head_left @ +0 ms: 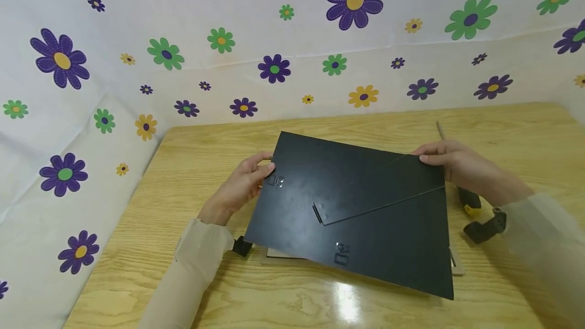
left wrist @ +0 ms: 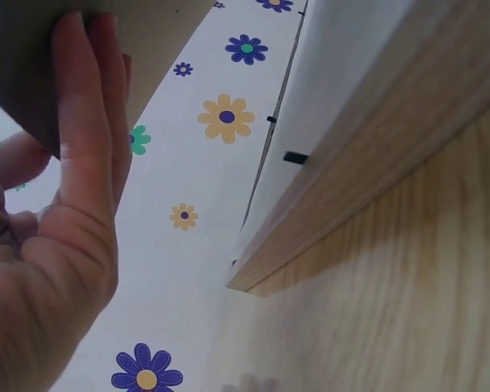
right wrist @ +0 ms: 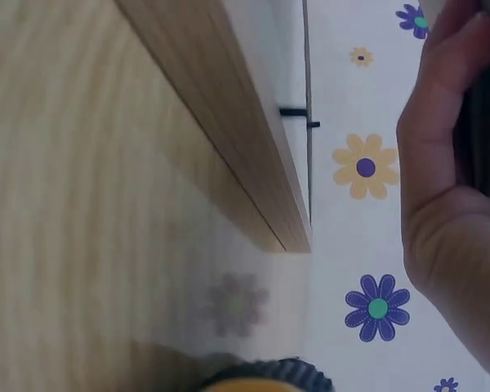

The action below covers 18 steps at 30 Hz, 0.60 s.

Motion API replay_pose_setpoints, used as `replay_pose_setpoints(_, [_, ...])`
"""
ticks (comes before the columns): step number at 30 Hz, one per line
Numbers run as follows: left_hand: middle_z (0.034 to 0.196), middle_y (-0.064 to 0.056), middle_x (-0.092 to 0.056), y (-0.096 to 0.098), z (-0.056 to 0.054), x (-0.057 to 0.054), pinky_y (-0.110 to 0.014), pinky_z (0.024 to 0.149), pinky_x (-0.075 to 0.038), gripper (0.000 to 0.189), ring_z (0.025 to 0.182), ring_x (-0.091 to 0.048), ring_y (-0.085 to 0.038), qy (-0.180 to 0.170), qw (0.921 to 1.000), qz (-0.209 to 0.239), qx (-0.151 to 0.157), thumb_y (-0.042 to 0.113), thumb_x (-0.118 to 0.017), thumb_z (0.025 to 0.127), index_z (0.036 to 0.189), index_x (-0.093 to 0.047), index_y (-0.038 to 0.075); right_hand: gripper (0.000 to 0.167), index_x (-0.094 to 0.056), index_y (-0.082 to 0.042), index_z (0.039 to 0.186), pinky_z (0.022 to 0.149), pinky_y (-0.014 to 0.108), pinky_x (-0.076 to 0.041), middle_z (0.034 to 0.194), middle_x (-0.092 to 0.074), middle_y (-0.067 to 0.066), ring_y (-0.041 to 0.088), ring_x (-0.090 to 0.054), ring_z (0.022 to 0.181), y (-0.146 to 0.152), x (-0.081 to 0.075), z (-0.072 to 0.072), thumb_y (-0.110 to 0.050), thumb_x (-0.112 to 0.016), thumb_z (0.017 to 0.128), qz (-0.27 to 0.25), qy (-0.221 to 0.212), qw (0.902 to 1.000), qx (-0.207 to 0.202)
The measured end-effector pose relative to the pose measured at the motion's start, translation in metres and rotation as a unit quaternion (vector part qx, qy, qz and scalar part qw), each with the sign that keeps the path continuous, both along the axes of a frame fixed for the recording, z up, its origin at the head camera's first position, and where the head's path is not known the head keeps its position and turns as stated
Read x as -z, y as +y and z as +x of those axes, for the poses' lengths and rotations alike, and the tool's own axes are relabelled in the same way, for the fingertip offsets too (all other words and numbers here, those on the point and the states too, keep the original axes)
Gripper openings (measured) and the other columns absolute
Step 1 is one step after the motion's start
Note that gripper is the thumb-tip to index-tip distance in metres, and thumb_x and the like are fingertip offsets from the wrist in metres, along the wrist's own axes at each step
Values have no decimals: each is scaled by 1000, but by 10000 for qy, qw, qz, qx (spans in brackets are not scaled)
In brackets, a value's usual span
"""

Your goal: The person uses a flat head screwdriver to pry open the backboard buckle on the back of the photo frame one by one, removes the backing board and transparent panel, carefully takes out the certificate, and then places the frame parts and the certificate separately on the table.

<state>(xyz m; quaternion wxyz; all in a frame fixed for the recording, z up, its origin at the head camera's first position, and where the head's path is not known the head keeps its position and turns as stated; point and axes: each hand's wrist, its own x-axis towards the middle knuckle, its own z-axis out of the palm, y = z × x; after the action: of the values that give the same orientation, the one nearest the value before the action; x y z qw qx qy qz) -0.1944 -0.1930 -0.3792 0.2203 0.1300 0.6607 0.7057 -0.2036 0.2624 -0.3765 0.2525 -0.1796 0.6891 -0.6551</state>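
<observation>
A black picture-frame backing board [head_left: 365, 182] is held up at a tilt between both hands, over the table. Its face carries a fold-out stand flap and small metal hangers. My left hand [head_left: 242, 184] grips the board's left edge, thumb on top and fingers underneath. At the upper right corner my right hand [head_left: 457, 164] pinches it the same way. Beneath lies a light wooden picture frame [head_left: 283, 260], mostly hidden by the board in the head view. Both wrist views show the frame's side [left wrist: 376, 139] with small black tabs [right wrist: 292, 112] along its upper edge.
A screwdriver [head_left: 469, 198] with a black and yellow handle lies right of the frame, partly behind my right hand, its shaft pointing to the back. Wood-grain table surface [head_left: 205, 161] surrounds the frame. A white flower-print cloth [head_left: 192, 4] hangs behind and to the left.
</observation>
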Motion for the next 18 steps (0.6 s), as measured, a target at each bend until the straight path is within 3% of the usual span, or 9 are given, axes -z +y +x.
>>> replay_pose_setpoints(4, [97,-4,-69,0,-1,1,-24,64,-57,37,73,-68,-12,-125,9997,65,-194,21,-35,113,138,-48,-2,43,-75,-13,109,79,27,-56,99,-76,3,16,-73,88,0,3,6,3,-35,108,-489,-6,9986,186])
replay_pose_setpoints(8, [97,-2,-69,-2,-2,1,-25,69,-57,39,79,-69,-13,-217,9988,-71,-434,28,-34,113,135,-52,1,42,-77,-15,109,78,26,-56,98,-75,3,15,-72,86,2,5,12,0,-38,108,-605,9,9962,629])
replay_pose_setpoints(14, [99,-1,-67,-5,-2,0,-25,70,-55,42,83,-67,-13,73,9955,-662,-673,27,-35,112,136,-48,-5,40,-77,-12,107,82,23,-53,100,-72,2,16,-71,87,11,8,20,0,-38,108,-756,35,9918,1026])
replay_pose_setpoints(18, [110,-9,-67,-6,-4,1,-29,75,-56,42,91,-67,-17,279,9906,-1073,-800,27,-38,112,135,-49,-7,41,-77,-9,109,81,24,-54,101,-73,3,16,-71,89,21,10,26,1,-36,109,-1345,-237,9845,1098])
